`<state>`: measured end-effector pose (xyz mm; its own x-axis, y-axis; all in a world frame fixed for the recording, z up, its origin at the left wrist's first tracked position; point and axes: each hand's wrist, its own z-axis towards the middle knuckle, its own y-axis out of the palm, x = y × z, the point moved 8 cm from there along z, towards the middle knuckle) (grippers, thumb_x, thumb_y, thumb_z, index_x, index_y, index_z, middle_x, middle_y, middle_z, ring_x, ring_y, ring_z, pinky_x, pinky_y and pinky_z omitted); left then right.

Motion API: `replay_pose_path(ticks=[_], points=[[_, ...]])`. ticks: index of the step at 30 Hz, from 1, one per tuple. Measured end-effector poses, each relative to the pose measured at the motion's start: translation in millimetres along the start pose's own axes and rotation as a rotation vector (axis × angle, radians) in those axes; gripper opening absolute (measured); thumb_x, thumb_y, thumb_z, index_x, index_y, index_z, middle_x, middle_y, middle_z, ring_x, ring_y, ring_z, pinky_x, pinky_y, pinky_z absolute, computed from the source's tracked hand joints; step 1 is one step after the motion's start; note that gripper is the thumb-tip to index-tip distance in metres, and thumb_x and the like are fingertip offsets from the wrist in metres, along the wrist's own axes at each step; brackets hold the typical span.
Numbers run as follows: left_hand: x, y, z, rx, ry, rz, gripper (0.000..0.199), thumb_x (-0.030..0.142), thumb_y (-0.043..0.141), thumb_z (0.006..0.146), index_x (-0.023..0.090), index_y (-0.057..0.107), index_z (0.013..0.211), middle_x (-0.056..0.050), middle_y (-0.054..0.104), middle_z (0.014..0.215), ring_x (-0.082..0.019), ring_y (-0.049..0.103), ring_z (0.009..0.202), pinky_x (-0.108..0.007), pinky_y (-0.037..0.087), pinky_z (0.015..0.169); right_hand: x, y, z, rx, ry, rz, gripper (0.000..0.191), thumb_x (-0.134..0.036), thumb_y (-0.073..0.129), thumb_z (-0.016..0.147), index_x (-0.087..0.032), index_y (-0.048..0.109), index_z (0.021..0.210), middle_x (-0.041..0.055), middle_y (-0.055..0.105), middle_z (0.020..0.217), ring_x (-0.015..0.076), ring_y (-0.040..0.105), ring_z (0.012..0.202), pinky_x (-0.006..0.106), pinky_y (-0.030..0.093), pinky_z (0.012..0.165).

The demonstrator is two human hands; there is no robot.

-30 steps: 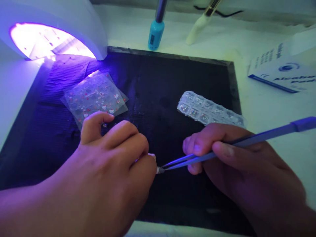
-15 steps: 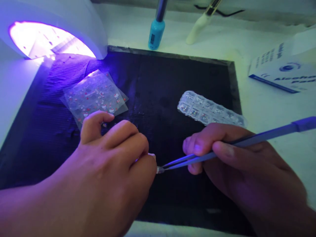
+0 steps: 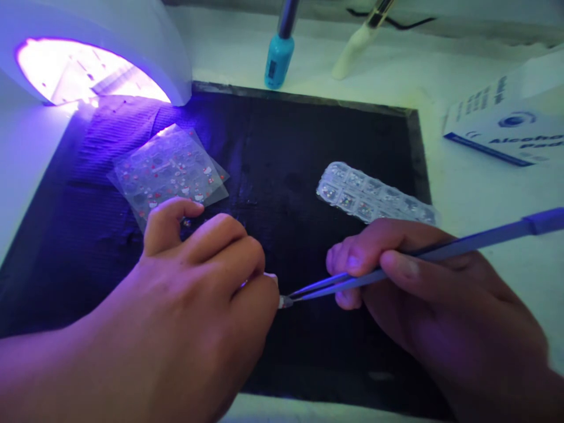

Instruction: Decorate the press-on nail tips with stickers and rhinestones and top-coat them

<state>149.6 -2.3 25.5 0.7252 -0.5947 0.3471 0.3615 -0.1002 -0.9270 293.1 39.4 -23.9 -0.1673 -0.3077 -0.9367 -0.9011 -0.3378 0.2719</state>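
My left hand [image 3: 207, 294] is closed at the lower centre-left, its curled fingers round a small pale piece [image 3: 284, 302] whose end sticks out by the forefinger. What else its fingers cover is hidden. My right hand [image 3: 409, 276] pinches metal tweezers [image 3: 427, 251] between thumb and fingers; their tips touch the end of the small piece. Clear sticker sheets [image 3: 170, 170] with red and white figures lie just beyond my left hand. Behind my right hand rests a clear compartment case [image 3: 374, 194] of tiny shiny bits.
A white lamp [image 3: 178, 64] glows violet at the top left. A blue bottle [image 3: 279, 61] and a pale bottle [image 3: 352, 53] lie beyond the black mat [image 3: 286, 147]. On the right is an alcohol pad box [image 3: 506, 120].
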Motion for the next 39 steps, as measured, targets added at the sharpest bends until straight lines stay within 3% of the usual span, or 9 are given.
replay_pose_path(ticks=[31,39], points=[[0.1,0.7,0.4,0.008,-0.005,0.000,0.019,0.021,0.054,0.090,0.021,0.067,0.076,-0.001,0.062,0.072,-0.023,0.060,0.079,-0.056,0.033,0.087,0.2,-1.8,-1.1,-0.002,-0.022,-0.026,0.019,-0.038,0.067,0.089,-0.022,0.072,0.079,0.0019,0.066,0.060,0.0144,0.056,0.055,0.027,0.043,0.051],[0.7,-0.8,2.5,0.012,-0.006,0.009,0.021,0.021,0.054,0.089,0.020,0.062,0.070,-0.001,0.062,0.071,-0.022,0.059,0.078,-0.054,0.034,0.087,2.3,-0.5,-1.6,-0.011,0.006,-0.009,0.016,-0.034,0.066,0.089,-0.025,0.075,0.080,0.0000,0.066,0.061,0.0126,0.057,0.056,0.025,0.043,0.053]])
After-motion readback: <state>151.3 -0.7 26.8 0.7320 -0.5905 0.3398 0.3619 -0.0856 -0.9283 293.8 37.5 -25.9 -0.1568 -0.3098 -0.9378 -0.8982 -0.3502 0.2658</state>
